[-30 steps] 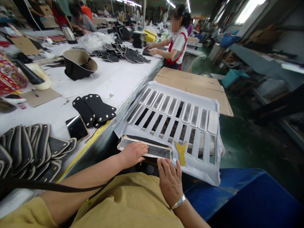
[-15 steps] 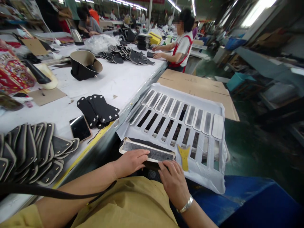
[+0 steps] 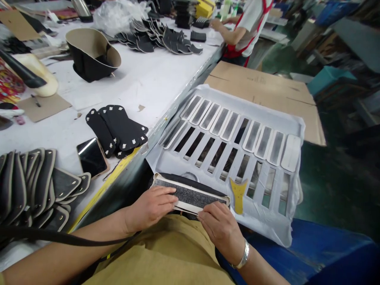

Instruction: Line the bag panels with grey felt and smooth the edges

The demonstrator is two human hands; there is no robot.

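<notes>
A long grey felt strip with a cream border [image 3: 192, 195] lies across my lap at the near edge of a white slotted template board [image 3: 267, 114]. My left hand [image 3: 150, 206] rests on the strip's left end, fingers lying flat over it. My right hand [image 3: 221, 226] pinches the strip's near right edge with curled fingers. A small yellow scraper-shaped tool [image 3: 238, 190] lies on the board just right of the strip. Several slots of the board hold grey strips [image 3: 210, 116].
Left of me a white worktable [image 3: 154, 87] carries black cut pieces with white tabs [image 3: 117, 128], a phone [image 3: 91, 157], fanned grey-edged pieces [image 3: 32, 186] and a black shoe upper [image 3: 89, 57]. Cardboard [image 3: 267, 91] lies beyond the board. Another person [image 3: 246, 23] works farther along.
The view has tilted down and nearer. The strip has slid slightly toward me and both hands have stayed on it, the right fingers curling onto its edge.
</notes>
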